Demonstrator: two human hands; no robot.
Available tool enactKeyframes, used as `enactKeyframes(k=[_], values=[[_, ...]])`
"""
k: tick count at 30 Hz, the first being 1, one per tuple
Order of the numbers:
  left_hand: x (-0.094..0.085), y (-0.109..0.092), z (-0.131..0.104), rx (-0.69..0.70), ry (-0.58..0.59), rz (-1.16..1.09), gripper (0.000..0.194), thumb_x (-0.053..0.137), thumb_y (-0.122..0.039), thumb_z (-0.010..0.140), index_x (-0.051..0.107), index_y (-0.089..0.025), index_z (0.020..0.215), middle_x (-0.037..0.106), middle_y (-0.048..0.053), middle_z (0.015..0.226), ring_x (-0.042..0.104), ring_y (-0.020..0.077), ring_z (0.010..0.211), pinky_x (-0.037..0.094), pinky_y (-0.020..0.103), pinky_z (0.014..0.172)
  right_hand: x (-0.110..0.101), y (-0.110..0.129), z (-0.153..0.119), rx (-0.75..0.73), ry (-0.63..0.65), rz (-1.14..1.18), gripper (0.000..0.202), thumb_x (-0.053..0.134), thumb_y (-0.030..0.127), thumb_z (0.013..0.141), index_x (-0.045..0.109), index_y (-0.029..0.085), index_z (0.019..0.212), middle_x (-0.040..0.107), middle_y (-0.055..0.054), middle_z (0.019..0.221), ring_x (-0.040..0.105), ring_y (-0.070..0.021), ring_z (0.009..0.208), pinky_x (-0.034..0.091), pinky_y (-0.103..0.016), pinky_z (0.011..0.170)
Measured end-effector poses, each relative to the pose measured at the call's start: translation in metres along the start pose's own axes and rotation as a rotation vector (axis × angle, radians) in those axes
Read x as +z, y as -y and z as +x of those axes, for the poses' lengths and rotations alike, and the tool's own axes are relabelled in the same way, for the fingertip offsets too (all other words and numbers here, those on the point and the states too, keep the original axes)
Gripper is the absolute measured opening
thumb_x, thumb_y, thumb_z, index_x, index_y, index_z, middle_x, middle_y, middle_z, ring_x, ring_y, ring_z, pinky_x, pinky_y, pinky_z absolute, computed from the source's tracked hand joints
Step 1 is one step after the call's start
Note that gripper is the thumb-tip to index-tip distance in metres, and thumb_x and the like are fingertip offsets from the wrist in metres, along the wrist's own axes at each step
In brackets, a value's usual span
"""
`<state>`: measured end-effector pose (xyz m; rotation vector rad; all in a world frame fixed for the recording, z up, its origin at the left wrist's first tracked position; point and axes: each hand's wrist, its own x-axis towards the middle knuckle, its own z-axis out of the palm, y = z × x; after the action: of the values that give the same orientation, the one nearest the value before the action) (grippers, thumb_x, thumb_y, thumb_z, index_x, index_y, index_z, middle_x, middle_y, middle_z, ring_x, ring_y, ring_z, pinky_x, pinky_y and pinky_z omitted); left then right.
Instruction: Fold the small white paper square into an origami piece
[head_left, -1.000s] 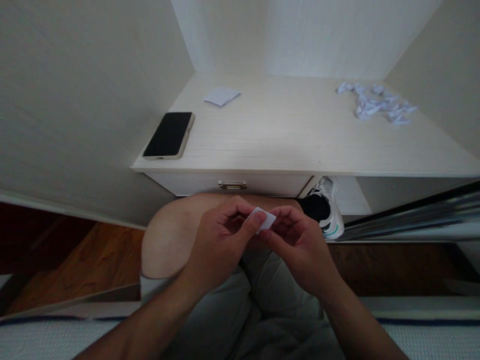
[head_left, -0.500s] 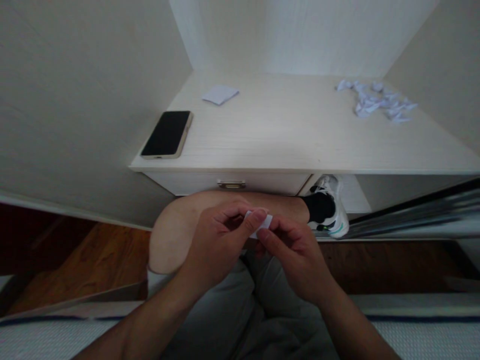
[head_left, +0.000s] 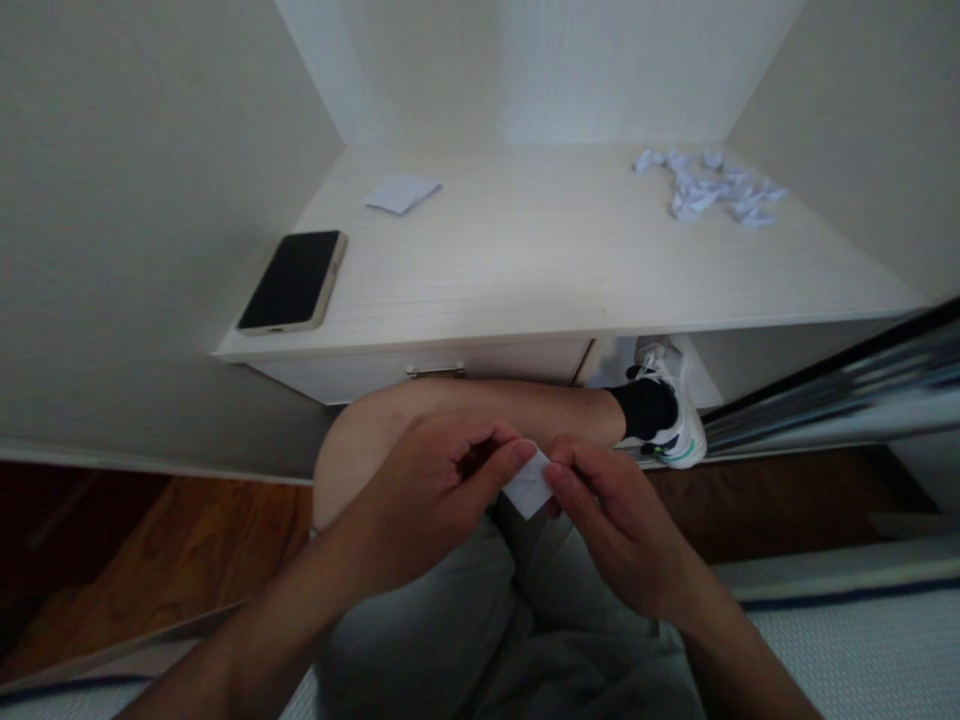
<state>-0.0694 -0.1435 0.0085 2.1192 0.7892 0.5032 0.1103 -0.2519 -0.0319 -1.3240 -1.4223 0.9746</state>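
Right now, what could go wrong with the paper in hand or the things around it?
The small paper, pinched near its edges by the left hand and right hand, might slip onto the lap below. The phone lies near the front edge of the white surface; a knock could tip it off.

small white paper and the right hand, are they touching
Touching: the head view shows the right hand with its thumb laid over the right-hand corner of the small white paper.

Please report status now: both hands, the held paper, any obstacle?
Left hand and right hand pinching small white paper. Held above lap. Nothing seen blocking; phone lies apart on desk.
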Motion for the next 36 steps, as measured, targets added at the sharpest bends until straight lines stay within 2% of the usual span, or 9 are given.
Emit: enactKeyframes(k=[7,15,22,29,36], values=[[0.016,-0.007,0.008,0.007,-0.04,0.024,0.036,0.058,-0.032,0.106,0.07,-0.022,0.073,0.066,-0.003,0.063,0.057,0.015,0.059,0.04,0.029,0.06,0.0,0.002,-0.003,0.045,-0.135,0.01,0.038,0.047,0.035,0.113,0.06,0.022,0.079,0.062,0.001,0.071,0.056,-0.0153,0.066,0.039,-0.029,0.063],[0.02,-0.012,0.01,-0.02,0.092,-0.027,0.038,0.054,-0.037,0.108,0.071,-0.022,0.078,0.068,-0.003,0.067,0.059,0.0148,0.063,0.039,0.03,0.062,-0.009,0.0,-0.006,0.056,-0.16,0.065,0.04,0.051,0.034,0.111,0.062,0.021,0.075,0.062,0.002,0.068,0.056,-0.0141,0.063,0.039,-0.027,0.061],[0.021,-0.017,0.013,0.005,0.125,-0.024,0.039,0.054,-0.033,0.107,0.064,-0.02,0.072,0.061,-0.003,0.063,0.054,0.0135,0.06,0.036,0.029,0.059,-0.016,-0.002,-0.011,0.062,-0.104,0.053,0.041,0.051,0.036,0.112,0.064,0.021,0.076,0.063,0.001,0.069,0.056,-0.014,0.064,0.039,-0.028,0.061],[0.029,-0.019,0.014,-0.076,0.134,-0.151,0.043,0.053,-0.039,0.107,0.061,-0.022,0.069,0.055,-0.003,0.055,0.052,0.0147,0.054,0.036,0.026,0.051,-0.017,-0.004,-0.012,0.054,-0.284,-0.053,0.049,0.048,0.038,0.112,0.059,0.02,0.067,0.058,0.002,0.06,0.052,-0.0122,0.056,0.034,-0.028,0.056],[0.034,-0.017,0.009,-0.164,0.081,-0.202,0.045,0.05,-0.042,0.107,0.063,-0.019,0.071,0.052,-0.005,0.054,0.045,0.0101,0.045,0.034,0.022,0.043,-0.012,-0.001,-0.012,0.023,-0.346,-0.066,0.05,0.048,0.038,0.112,0.062,0.019,0.067,0.058,0.003,0.059,0.052,-0.0112,0.056,0.034,-0.027,0.056]])
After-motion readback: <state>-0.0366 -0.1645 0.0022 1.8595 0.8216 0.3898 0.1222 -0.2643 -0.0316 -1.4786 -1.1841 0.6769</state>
